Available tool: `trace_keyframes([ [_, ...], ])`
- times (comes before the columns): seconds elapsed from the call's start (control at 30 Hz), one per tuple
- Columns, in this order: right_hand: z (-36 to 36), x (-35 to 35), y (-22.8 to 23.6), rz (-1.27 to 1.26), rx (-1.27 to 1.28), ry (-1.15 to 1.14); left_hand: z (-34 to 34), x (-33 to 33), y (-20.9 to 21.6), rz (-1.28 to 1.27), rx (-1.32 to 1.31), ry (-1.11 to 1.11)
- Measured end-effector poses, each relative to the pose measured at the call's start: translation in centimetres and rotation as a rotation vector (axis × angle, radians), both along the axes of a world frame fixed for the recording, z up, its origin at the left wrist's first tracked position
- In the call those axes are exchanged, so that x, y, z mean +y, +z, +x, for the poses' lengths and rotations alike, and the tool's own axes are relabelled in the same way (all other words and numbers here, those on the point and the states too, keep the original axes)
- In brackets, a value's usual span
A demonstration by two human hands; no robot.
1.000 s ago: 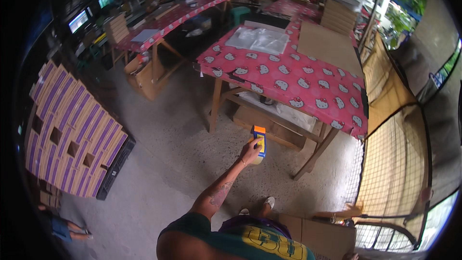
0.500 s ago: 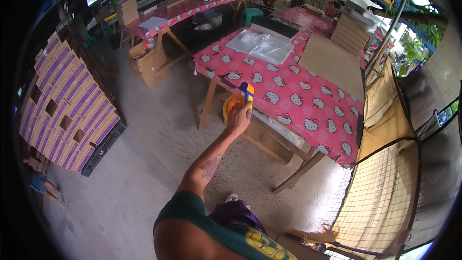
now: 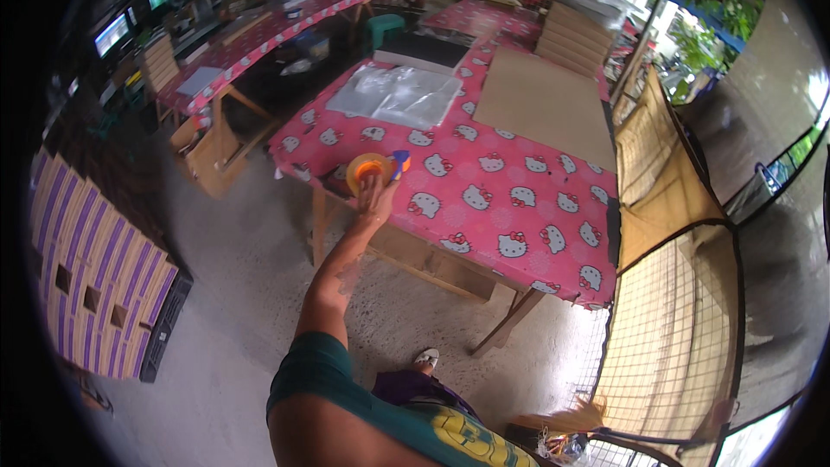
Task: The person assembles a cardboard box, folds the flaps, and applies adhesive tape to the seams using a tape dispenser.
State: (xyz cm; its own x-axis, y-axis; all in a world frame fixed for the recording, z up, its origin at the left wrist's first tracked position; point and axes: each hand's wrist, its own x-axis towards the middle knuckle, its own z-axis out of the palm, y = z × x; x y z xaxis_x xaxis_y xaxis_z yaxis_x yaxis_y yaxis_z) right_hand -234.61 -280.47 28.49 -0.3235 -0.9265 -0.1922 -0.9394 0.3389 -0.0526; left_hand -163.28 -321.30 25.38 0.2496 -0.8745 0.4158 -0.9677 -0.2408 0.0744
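Workshop, pink table (image 3: pixel 536 225) up front. Left hand (image 3: pixel 374 199) grips a tape gun (image 3: pixel 370 161) at its near-left edge. Looks like a set-down step; next probably calls for lowering it. Right hand's out of view.

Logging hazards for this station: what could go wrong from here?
1. The left hand has the tape dispenser at the near edge of the pink-covered table; if let go there, it might tip off.
2. The clear plastic sheets lie loose just beyond; exposed tape could perhaps catch one.
3. The table cover looks dark and possibly torn near that corner, so the dispenser might snag it.
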Motion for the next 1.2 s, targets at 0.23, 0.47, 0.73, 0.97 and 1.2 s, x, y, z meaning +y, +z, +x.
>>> trace_keyframes([
  [0.23, 1.0, 2.9, 0.8, 0.061, -0.038, -0.095, 1.0, -3.3, -1.5, 0.042, 0.036, 0.026],
  [0.47, -1.2, 2.3, 1.2, 0.065, -0.063, -0.273, -4.2, -4.0, 0.5, -0.148, 0.048, -0.043],
  [0.73, -0.9, -11.8, 18.1, -0.31, 0.021, -0.472, -21.5, -0.1, 1.1, -0.123, 0.367, -0.708],
  [0.97, -7.3, -12.8, 30.6, -0.791, 0.192, -0.439, -31.7, 2.0, 1.6, -0.054, 0.523, -0.908],
  [1.2, -15.5, -12.8, 35.9, -1.079, 0.283, -0.406, -39.5, 0.9, 2.6, -0.019, 0.573, -1.026],
])
